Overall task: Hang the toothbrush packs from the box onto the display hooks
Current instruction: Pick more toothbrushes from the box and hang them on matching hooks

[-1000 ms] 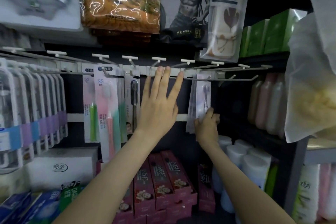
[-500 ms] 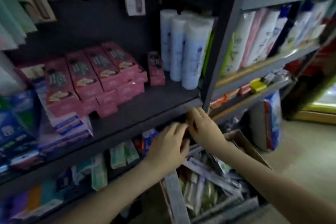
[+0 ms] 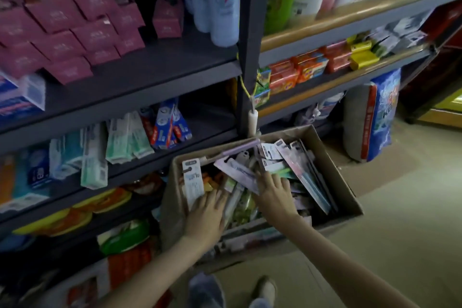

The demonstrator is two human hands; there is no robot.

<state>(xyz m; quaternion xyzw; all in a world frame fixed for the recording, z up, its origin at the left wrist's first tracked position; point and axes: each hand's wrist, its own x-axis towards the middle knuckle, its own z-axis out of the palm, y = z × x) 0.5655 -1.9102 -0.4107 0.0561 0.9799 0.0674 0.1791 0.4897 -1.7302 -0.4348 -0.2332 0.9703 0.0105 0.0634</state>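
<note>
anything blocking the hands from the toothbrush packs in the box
Nothing visible. The cardboard box is open, and the left hand and right hand touch the toothbrush packs inside. The display hooks are out of view.

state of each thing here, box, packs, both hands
brown cardboard box: open, on the floor, full of packs
loose toothbrush packs: jumbled in the box
lilac flat toothbrush pack: tilted atop the pile
left hand: flat on the packs, holding nothing
right hand: touching the lilac pack, grip unclear

two bare forearms, left hand (image 3: 207, 217) and right hand (image 3: 275, 195), a fuzzy grey-blue slipper (image 3: 205, 290) and a dull grey shoe (image 3: 265, 289)
</note>
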